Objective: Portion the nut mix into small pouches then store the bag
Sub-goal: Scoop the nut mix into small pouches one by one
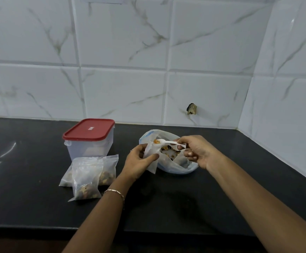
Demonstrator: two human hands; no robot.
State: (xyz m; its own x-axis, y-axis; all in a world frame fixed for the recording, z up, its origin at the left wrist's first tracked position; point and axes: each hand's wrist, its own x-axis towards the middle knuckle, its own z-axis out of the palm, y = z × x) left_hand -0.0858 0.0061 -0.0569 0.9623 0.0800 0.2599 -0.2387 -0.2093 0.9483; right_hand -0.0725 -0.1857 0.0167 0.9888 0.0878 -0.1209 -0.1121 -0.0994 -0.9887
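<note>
Far left on the black countertop [29, 201] stands one clear container [90, 148] with a red lid, shut, close to the tiled wall. Just in front of it lie three filled pouches [86, 181], translucent, overlapping each other, dark nut mix settled at their near ends and their long sides running roughly away from the camera. Now the left hand [139, 162], with a thin bracelet [114, 193] on that wrist: thumb and fingers are clamped on one more small pouch [151, 157], frosted and nearly empty. It is held above the counter at the bag's left edge, long axis close to upright, mouth up, bottom corner hanging down. Into that mouth pokes one white plastic spoon [167, 142], lying almost level, left to right, bowl pointing left with orange-brown bits in it, handle running right. Below it sits the big bag [172, 168] on the counter, one only, pale plastic with a bluish rim, mouth gaping upward, brown and orange mix visible inside. At right, the right hand [197, 152] pinches the spoon's handle between thumb and forefinger, the other fingers curled in underneath.
</note>
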